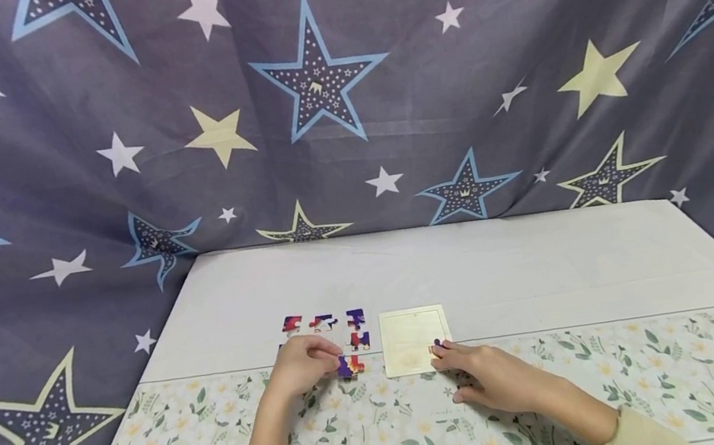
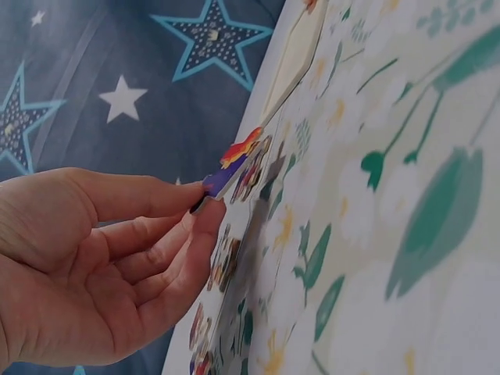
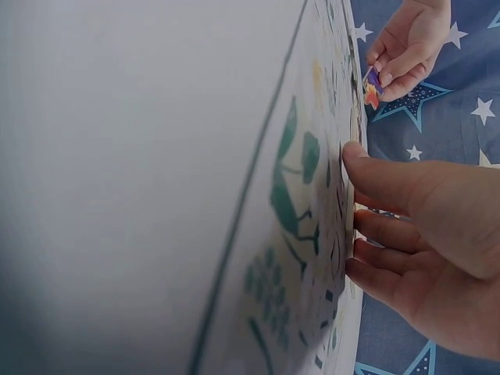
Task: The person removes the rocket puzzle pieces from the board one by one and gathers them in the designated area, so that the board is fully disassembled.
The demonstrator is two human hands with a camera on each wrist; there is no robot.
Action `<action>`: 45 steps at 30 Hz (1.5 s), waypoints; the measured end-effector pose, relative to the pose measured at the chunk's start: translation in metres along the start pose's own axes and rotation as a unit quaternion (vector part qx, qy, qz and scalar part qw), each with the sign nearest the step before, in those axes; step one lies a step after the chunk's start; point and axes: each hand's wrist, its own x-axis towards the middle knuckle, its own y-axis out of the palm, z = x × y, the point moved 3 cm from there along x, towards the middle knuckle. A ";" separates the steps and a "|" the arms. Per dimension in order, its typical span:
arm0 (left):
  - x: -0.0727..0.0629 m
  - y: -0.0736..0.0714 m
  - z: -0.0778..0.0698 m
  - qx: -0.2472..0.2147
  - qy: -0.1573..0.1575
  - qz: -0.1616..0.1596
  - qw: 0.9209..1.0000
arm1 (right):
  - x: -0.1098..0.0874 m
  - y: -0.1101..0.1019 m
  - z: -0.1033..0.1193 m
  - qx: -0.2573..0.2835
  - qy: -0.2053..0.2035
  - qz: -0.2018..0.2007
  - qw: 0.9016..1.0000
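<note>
My left hand (image 1: 301, 367) pinches a purple, red and orange jigsaw piece (image 1: 351, 366) between thumb and fingers. In the left wrist view that piece (image 2: 228, 164) is tilted and raised just off the table. A square pale wooden puzzle tray (image 1: 414, 373) lies to the right of it. My right hand (image 1: 501, 379) rests at the tray's lower right corner, its fingers on a small puzzle piece (image 1: 437, 343) there, mostly hidden by them. The right wrist view shows the fingers of this hand (image 3: 422, 242) loosely extended, with the thumb apart.
Several loose jigsaw pieces lie in rows left of the tray, among them a red one (image 1: 291, 324), a purple one (image 1: 355, 319) and a red-purple one (image 1: 360, 341). A floral strip (image 1: 376, 443) crosses the white table (image 1: 474, 266). A starry curtain (image 1: 426, 127) hangs behind.
</note>
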 end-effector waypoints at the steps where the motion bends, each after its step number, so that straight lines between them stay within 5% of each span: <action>1: 0.000 -0.001 0.001 -0.001 -0.003 -0.003 1.000 | 0.000 0.000 0.000 -0.001 -0.001 -0.001 1.000; 6: -0.002 -0.006 0.008 -0.022 -0.022 -0.018 0.999 | 0.000 0.000 0.000 -0.003 -0.005 -0.004 1.000; 14: -0.004 -0.013 0.011 0.018 -0.036 -0.028 0.999 | 0.001 0.001 -0.002 -0.002 -0.003 0.000 1.000; 30: -0.009 -0.017 0.014 0.080 -0.039 -0.075 0.993 | 0.000 0.001 -0.002 0.004 -0.001 0.003 1.000; 45: -0.010 -0.019 0.015 0.082 -0.033 -0.084 0.993 | -0.001 0.002 -0.003 0.004 0.000 0.001 1.000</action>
